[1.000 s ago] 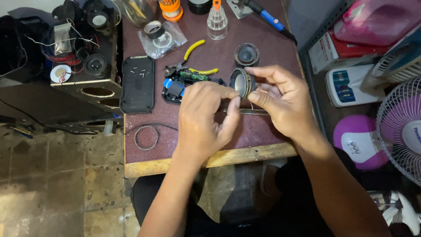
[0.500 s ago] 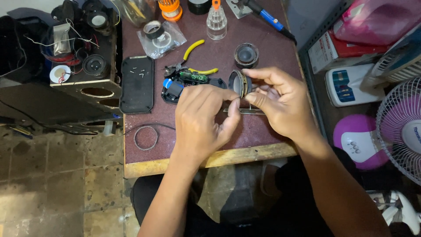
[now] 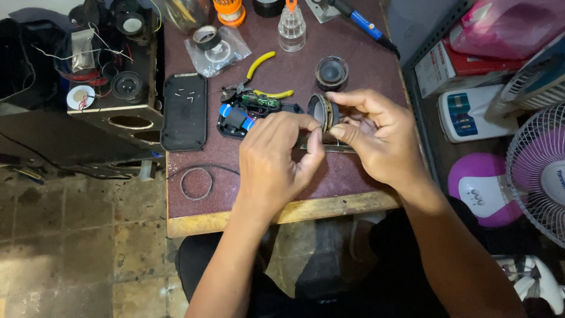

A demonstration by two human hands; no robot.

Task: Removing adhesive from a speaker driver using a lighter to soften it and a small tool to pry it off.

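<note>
Fingers of right hand (image 3: 379,138) pinch small round speaker (image 3: 323,112) on edge, frame centre, above table (image 3: 353,171). Left hand (image 3: 276,159): fingertips curled closed at its rim. Behind: pliers (image 3: 259,79), circuit board (image 3: 259,101), second speaker (image 3: 331,72), upper centre.

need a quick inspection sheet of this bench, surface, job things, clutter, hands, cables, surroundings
surface: maroon table, worn wooden front edge
job's things: small round speaker on edge, above metal tweezers
clutter: yellow pliers, open gadget, black cover, tape roll, clear bottle, second speaker, rubber ring
hands: right hand pinches the speaker; left hand fingertips at its rim
cables: soldering iron, thin wires on the speaker box
surroundings: fans, tiled floor
</note>
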